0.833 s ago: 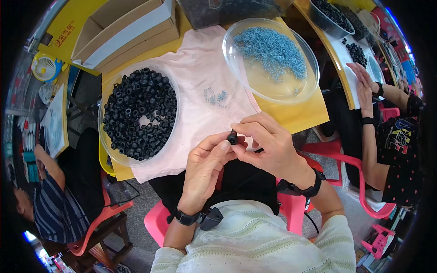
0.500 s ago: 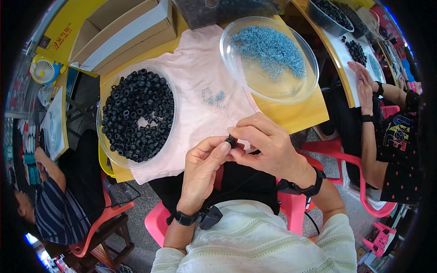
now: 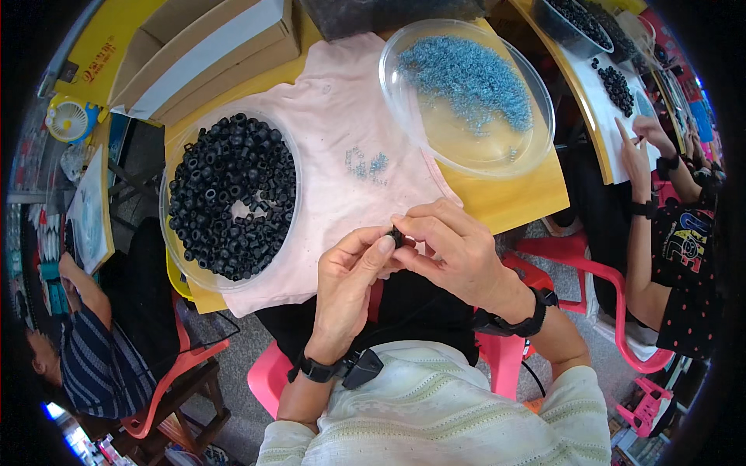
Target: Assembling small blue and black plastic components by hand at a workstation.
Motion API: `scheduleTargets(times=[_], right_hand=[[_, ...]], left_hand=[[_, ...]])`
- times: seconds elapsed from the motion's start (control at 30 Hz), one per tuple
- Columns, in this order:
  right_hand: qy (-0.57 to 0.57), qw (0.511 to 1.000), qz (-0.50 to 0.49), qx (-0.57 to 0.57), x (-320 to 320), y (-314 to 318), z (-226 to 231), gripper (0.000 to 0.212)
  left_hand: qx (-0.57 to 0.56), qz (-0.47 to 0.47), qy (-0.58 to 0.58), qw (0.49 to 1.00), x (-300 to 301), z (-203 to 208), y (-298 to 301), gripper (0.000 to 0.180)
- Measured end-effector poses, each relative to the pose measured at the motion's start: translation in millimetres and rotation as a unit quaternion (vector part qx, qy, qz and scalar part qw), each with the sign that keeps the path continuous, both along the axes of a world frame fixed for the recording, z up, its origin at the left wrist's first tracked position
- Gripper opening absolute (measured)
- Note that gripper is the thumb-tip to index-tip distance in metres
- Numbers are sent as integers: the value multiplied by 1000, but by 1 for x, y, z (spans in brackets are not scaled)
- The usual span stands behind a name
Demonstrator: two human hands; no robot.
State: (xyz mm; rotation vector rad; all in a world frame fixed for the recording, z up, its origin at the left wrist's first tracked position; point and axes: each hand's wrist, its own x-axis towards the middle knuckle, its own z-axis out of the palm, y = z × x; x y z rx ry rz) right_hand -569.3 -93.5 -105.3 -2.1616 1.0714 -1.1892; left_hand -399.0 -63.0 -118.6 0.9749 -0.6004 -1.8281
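My left hand [image 3: 351, 273] pinches a small black hollow plastic part [image 3: 395, 236] between thumb and forefinger. From the other side, my right hand [image 3: 457, 250] has its fingertips closed at the same part; anything tiny between them is too small to make out. Both hands are above the near edge of a pink cloth [image 3: 330, 124]. On this cloth lies a loose cluster of tiny clear-blue pieces [image 3: 367, 165]. To the left, a round clear tray [image 3: 165, 203] holds a heap of black hollow parts [image 3: 233, 175]. Another clear tray [image 3: 549, 128], at the far right, holds many tiny clear-blue pieces [image 3: 470, 74].
An open cardboard box [image 3: 206, 66] stands at the far left of the yellow table [image 3: 521, 190], beside a dark bin [image 3: 388, 17]. Co-workers sit at tables on both sides; on the right, a person's hands [image 3: 641, 147] are near black parts [image 3: 616, 87].
My hands stay nearly in place around the black part, with slight finger movement. The view has shifted a little. The co-worker's hands on the right have moved apart, one finger now pointing.
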Motion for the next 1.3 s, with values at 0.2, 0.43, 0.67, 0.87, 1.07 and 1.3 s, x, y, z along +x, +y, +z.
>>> scheduleTargets(times=[0.2,0.43,0.67,0.87,1.07,1.3], right_hand=[[22,999,18,-20,1,-3,1,31],[-13,999,32,14,-3,-8,-8,31],[-12,999,23,19,-3,-9,-2,30],[6,999,34,-14,1,-9,1,31],[49,998,20,-28,6,-10,10,33],[200,976,18,-87,12,-9,11,42]], left_hand=[[5,34,-37,999,-6,2,1,24],[4,34,13,999,-5,5,0,22],[8,34,47,998,-4,8,-3,22],[-44,20,-29,998,1,2,-2,19],[-50,60,-12,997,-3,10,-2,16],[-31,51,4,998,1,4,-3,16]])
